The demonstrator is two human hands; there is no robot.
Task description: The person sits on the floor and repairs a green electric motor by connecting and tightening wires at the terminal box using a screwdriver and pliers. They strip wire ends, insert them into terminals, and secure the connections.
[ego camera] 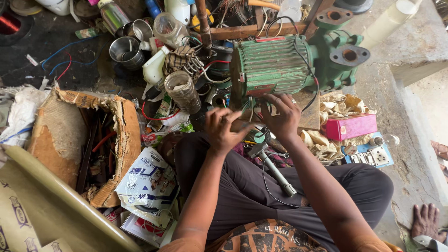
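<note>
Cluttered floor; hands [224, 128] [282, 116] at green motor [275, 67] (fingertips' work unclear)

Dark grimy floor [32, 56], pale concrete ledge [415, 51] at right, daylight.

Bare forearms, no sleeves reaching them; dark grey-brown trousers [261, 186] over both legs, and an orange-and-black patterned shirt [266, 238] at the near edge.

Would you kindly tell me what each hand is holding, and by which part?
The right hand rests at the green motor base among its wires; whether the left hand holds anything cannot be told.
</note>
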